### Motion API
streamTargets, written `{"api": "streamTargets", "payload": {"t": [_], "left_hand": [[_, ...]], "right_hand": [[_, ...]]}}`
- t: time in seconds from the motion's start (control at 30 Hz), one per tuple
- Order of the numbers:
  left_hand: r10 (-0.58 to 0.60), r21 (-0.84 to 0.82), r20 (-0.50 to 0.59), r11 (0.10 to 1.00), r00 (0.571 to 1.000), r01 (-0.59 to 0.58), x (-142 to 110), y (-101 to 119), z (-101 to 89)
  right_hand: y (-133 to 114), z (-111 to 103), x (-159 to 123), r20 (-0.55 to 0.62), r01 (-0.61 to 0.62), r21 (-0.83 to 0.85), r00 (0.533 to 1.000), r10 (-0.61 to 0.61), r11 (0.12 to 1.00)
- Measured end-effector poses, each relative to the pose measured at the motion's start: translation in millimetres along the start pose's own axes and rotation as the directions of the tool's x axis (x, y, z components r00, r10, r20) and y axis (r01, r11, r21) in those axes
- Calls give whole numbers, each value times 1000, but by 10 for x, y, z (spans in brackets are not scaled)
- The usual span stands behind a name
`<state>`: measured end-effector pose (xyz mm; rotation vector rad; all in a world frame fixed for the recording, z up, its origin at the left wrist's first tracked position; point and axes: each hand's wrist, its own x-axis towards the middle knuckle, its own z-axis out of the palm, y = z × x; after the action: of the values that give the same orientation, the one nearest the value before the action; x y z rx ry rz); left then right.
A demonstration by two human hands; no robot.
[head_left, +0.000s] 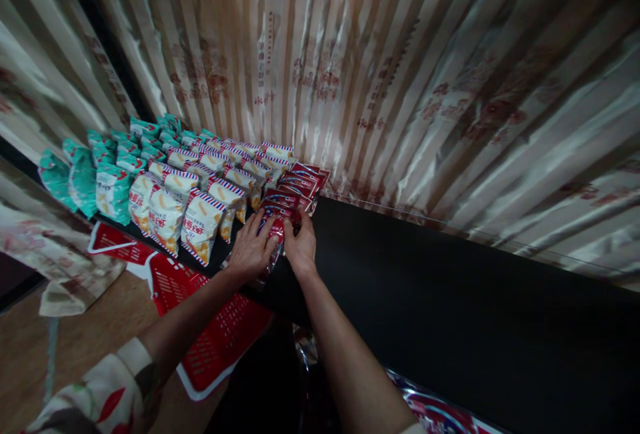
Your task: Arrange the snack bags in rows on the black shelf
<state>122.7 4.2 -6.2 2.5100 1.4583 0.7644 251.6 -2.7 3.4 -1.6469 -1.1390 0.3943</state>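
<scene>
Red shiny snack packets (300,184) lie overlapping in a row on a black tabletop, running back toward the curtain. My left hand (250,247) rests over the nearest packets from the left, fingers spread and stretched forward. On their right side, my right hand (301,244) touches the same packets, with its thumb apart from the fingers. Between both hands a red packet (276,226) shows, its near end clear plastic. Just left of my left hand stand white snack bags (203,224) with striped edges, in several rows. Parts of the red packets are hidden under my fingers.
Teal bags (113,191) stand in rows at the table's far left. The black table (425,294) stretches to the right. A pleated printed curtain (350,74) hangs behind it. Red plastic baskets (220,327) sit below the front edge. More red-purple packaging (435,411) shows at the bottom.
</scene>
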Motion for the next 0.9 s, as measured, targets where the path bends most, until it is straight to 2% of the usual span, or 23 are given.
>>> {"api": "streamTargets", "payload": {"t": [0.07, 0.23, 0.47, 0.63, 0.77, 0.83, 0.9], "left_hand": [[13, 6, 0, 1000, 1000, -13, -1, -1, -9], [34, 68, -94, 997, 995, -28, -10, 24, -90], [118, 185, -53, 977, 992, -106, -16, 25, -245], [110, 159, -77, 983, 991, -97, -138, 48, -260], [56, 60, -154, 997, 986, -48, -291, 283, -307], [43, -15, -180, 999, 983, -47, -401, 514, -339], [49, -94, -158, 993, 986, -65, -552, 805, -369]], "right_hand": [[9, -1, -7, 3, 18, -18, 1000, -18, 1000], [5, -27, -31, 3, 41, -51, 999, -41, 998], [-2, -167, -93, -4, 11, -64, 1000, -11, 998], [-8, -365, -236, -37, 3, -20, 999, -3, 1000], [-56, -652, -367, -25, 14, -36, 1000, -14, 999], [-86, -835, -420, -31, 37, -60, 999, -38, 998], [-106, -1035, -473, -55, 62, -81, 996, -67, 995]]}}
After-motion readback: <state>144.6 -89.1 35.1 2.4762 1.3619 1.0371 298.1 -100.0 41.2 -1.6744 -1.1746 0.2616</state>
